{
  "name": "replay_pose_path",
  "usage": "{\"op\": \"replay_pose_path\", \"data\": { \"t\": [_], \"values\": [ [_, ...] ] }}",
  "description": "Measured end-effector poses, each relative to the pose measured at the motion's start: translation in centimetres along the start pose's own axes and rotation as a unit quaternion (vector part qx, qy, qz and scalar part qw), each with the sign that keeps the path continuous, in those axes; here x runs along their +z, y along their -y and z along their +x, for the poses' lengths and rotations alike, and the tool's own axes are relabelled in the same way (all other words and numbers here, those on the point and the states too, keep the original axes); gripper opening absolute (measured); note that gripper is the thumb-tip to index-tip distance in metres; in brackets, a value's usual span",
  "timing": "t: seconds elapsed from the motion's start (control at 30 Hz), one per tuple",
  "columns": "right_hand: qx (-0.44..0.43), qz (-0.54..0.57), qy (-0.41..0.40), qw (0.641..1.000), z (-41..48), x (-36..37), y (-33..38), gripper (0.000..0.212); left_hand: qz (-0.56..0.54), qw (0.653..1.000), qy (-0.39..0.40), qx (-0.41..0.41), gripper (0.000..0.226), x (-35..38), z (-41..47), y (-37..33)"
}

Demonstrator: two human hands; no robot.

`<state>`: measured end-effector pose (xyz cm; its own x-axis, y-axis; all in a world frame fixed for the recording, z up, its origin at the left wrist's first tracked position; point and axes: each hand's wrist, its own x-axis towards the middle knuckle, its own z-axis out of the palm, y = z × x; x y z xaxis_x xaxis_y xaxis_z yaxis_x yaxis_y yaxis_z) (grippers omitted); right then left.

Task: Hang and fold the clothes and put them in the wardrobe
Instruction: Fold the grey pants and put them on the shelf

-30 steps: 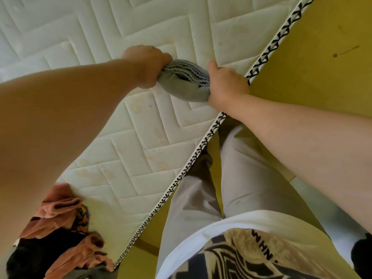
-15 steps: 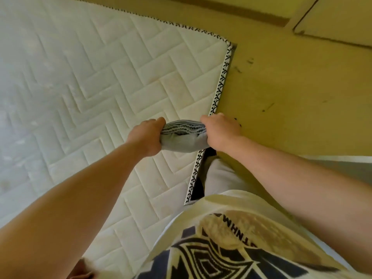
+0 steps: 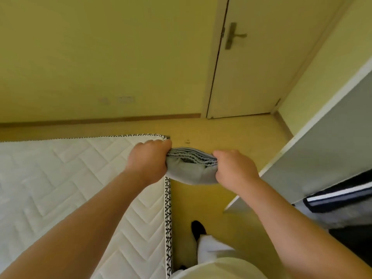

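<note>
Two grips: the left grip [image 3: 149, 160] and the right grip [image 3: 235, 170] each have fingers curled tight round one end of the folded grey garment [image 3: 191, 170], which hangs slung between them in the air.
Below the grips: bare floor [image 3: 201, 200] lies under the garment, and the mattress [image 3: 80, 178] corner sits just beneath the left grip.
Right of the right grip: the wardrobe [image 3: 322, 148] is near, with a dark striped garment [image 3: 338, 196] lying inside it.
Beyond the grips: a shut door [image 3: 261, 67] stands well apart.
Risk: the middle sags unsupported, so I judge the folds could spill open if either grip loosens on the swing rightward. The bundle could also snag on the wardrobe's edge.
Changed: half a second earlier the garment hung above the mattress edge. Now it is past the corner, over floor, and the wardrobe has come into view.
</note>
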<state>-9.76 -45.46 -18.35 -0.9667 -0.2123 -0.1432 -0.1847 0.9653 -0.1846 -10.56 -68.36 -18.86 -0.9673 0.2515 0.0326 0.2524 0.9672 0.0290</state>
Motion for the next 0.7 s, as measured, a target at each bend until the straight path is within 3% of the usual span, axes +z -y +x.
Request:
{"op": "replay_pose_path", "data": {
  "t": [0.13, 0.37, 0.57, 0.7],
  "values": [
    [0.056, 0.001, -0.069, 0.996, -3.1, -5.7, -3.9, 0.022, 0.003, 0.998, -0.052, 0.035, 0.022, -5.0, 2.9, -4.8],
    [0.147, -0.018, -0.164, 0.975, -9.7, -14.5, -11.4, 0.016, 0.001, 0.975, -0.120, 0.186, 0.021, -13.4, 6.5, -14.0],
    [0.238, -0.033, -0.262, 0.935, -17.3, -21.3, -18.6, 0.023, -0.036, 0.909, -0.244, 0.336, 0.016, -19.8, 7.2, -24.4],
    [0.282, -0.039, -0.320, 0.904, -22.2, -24.6, -22.2, 0.017, -0.038, 0.869, -0.301, 0.391, 0.017, -22.8, 7.6, -31.3]
  ]
}}
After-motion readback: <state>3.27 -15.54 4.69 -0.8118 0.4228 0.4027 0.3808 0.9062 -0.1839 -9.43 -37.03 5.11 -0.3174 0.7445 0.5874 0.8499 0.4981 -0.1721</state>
